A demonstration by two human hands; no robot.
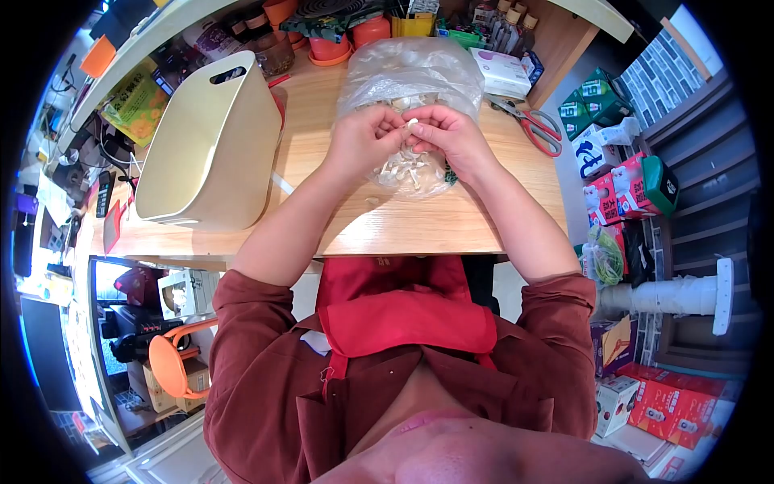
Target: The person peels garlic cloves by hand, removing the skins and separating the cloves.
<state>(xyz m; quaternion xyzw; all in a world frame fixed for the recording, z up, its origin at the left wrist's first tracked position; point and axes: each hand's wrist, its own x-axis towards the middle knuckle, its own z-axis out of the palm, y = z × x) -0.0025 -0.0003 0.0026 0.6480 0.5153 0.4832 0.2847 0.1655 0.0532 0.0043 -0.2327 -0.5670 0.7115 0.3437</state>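
Note:
My left hand (pixel 367 139) and my right hand (pixel 453 141) meet over a clear plastic bag (pixel 403 68) on the wooden table. Both sets of fingertips are pinched around a small white piece (pixel 413 123), too small to identify. Under my hands, many similar off-white pieces (pixel 407 171) lie in the bag; the fingers partly cover them. One loose pale piece (pixel 371 200) rests on the tabletop nearer to me. To the left of my left hand stands a tall cream plastic bin (pixel 234 153) with a handle hole.
Red-handled scissors (pixel 538 129) lie at the table's right side, beside a white box (pixel 500 73). Orange pots (pixel 329 48) and bottles (pixel 508 31) line the back. Several cartons (pixel 617 194) are stacked right of the table. An orange stool seat (pixel 168 365) is at lower left.

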